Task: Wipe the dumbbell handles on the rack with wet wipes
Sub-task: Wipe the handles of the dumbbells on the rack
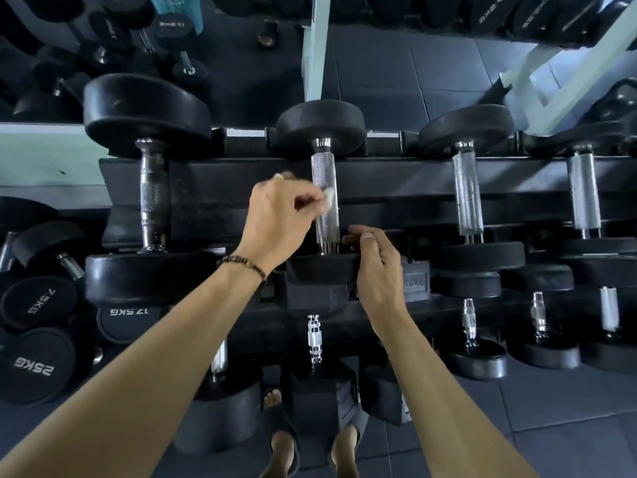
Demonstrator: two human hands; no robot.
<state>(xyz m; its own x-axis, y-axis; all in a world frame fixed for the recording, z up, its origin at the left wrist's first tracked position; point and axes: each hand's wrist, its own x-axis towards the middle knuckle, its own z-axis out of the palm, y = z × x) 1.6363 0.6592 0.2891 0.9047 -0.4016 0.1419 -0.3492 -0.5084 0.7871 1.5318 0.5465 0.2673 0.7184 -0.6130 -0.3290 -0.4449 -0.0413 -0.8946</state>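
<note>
Head view is showing me leaning over the rack (220, 188), with my left hand (275, 219) pinching a small crumpled wet wipe (327, 198) between thumb and fingertips, the other fingers curled in. I am pressing the wipe against the left side of the knurled handle (325, 198) of the middle dumbbell (322, 127), about halfway along it. That handle is running straight away from me, its long axis pointing from the near head (320, 267) to the far one, so I am judging the coming stroke has to travel along that line, toward or away from me. My right hand (375, 267) is gripping the near head, fingers curled over its rim, steadying it. My left hand is the nearer one to the handle; neighbouring dumbbells to the right are lying parallel.
</note>
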